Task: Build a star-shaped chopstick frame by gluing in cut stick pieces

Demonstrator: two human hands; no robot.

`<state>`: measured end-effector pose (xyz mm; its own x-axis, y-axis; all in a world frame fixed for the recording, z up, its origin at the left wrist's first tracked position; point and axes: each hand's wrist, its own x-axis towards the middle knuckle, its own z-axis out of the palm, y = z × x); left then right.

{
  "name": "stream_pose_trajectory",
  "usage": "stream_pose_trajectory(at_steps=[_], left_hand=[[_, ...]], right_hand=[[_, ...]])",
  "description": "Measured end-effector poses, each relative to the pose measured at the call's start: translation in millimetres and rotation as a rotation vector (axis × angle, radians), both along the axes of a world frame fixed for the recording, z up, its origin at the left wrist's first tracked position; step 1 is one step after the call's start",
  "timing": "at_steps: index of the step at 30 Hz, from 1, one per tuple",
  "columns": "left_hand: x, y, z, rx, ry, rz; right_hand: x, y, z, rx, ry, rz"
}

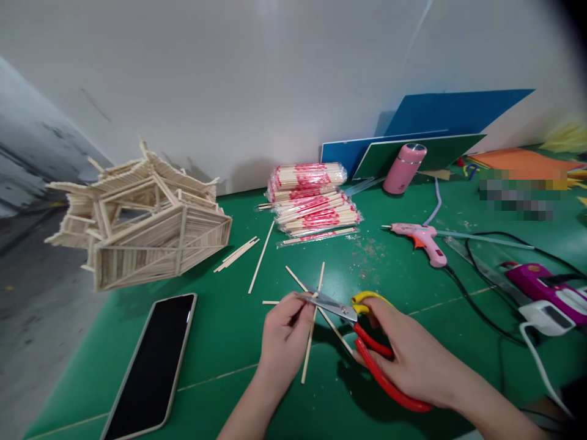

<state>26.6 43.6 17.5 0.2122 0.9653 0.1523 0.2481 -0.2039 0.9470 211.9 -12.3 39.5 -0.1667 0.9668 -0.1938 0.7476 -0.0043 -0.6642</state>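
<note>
Note wrapped sticks (pixel 316 217) in clear packets (pixel 308 177) at back of green table (pixel 220 336). Pinches crossed loose sticks (pixel 306 363) in left hand (pixel 287 333) with fingers narrowed, low over table; curls right hand (pixel 403 354) in from right around scissors (pixel 347 312), with blades at left fingertips.

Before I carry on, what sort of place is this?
Probably a craft or model-making workspace. The signs are a pale, angular structure of thin wooden sticks, a pink plastic glue gun and red-and-yellow-handled metal scissors.
</note>
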Motion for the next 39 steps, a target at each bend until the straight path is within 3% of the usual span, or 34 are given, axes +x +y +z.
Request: stream_pose_trajectory(at_steps=[13,28,39], left_hand=[[-1.0,0.2,2.9,-0.037,-0.027,0.032],[-1.6,-0.2,3.1,0.03,-0.022,0.03],[-1.3,-1.9,5.6,-0.075,-0.074,0.061]], right_hand=[[-2.8,1.3,1.7,-0.006,0.001,-0.004],[-4.5,0.6,-3.0,0.04,-0.02,-0.021],[-6.2,-0.8,-2.8,0.103,-0.028,-0.031]])
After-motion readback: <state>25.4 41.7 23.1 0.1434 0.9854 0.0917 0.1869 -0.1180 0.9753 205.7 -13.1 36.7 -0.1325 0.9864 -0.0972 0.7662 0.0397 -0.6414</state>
